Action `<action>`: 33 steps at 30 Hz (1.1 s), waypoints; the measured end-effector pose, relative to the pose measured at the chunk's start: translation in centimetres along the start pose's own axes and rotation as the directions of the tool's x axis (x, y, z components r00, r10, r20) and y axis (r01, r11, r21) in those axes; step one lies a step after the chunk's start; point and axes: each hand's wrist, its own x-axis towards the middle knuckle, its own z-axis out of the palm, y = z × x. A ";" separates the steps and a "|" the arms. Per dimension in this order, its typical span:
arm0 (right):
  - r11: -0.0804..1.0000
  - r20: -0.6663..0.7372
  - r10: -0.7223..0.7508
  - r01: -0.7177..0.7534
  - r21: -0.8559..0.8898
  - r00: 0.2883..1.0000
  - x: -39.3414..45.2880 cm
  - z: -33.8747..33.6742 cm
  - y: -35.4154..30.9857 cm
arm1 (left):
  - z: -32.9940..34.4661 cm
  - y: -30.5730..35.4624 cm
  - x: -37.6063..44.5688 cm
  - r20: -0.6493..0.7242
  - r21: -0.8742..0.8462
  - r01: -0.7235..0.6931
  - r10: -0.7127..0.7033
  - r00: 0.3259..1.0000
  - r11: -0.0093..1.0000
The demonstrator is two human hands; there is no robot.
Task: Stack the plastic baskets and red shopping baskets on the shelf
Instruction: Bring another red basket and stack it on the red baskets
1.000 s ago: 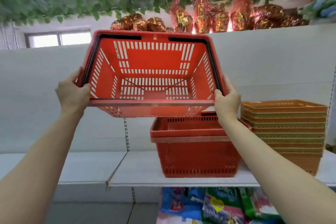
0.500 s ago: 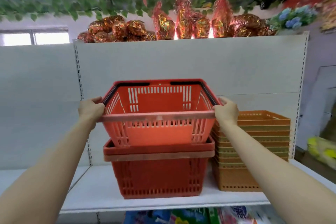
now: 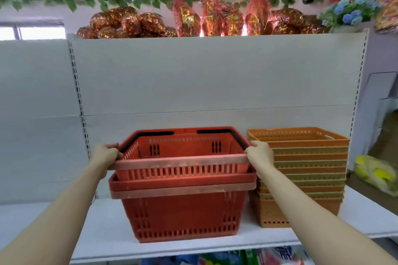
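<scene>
A red shopping basket with black handles sits nested deep inside the stack of red shopping baskets on the white shelf. Its rim stands a little above the stack's rims. My left hand grips the basket's left rim corner. My right hand grips its right rim corner. Just to the right stands a tall stack of orange plastic baskets, close beside my right hand.
The white back panel rises behind the baskets. Shiny foil-wrapped packs and blue flowers line the top; green leaves hang overhead. Colourful packages fill the shelf below. A yellow bag lies at the far right.
Both hands have lowered the red basket from above head height down into the red stack. The view has shifted so the stack is centred and closer.
</scene>
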 end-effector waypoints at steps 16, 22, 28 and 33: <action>0.922 -0.018 -0.385 0.385 0.045 0.923 -4.1 2.3 8.4 | 1.1 -6.3 -5.7 0.080 0.047 -0.311 0.306 0.949 0.949; 0.908 -0.115 -0.416 0.419 0.000 0.902 -3.3 1.9 8.8 | 2.0 -6.4 -6.0 0.060 -0.014 -0.347 0.347 0.936 0.938; 0.879 -0.051 -0.473 0.467 -0.093 0.880 -2.6 0.9 9.7 | 2.1 -6.4 -6.2 0.083 0.041 -0.357 0.353 0.932 0.933; 0.743 -0.028 -0.615 0.568 -0.354 0.788 -0.2 -2.0 11.8 | 4.2 -6.2 -8.1 -0.087 0.325 -0.391 0.439 0.894 0.861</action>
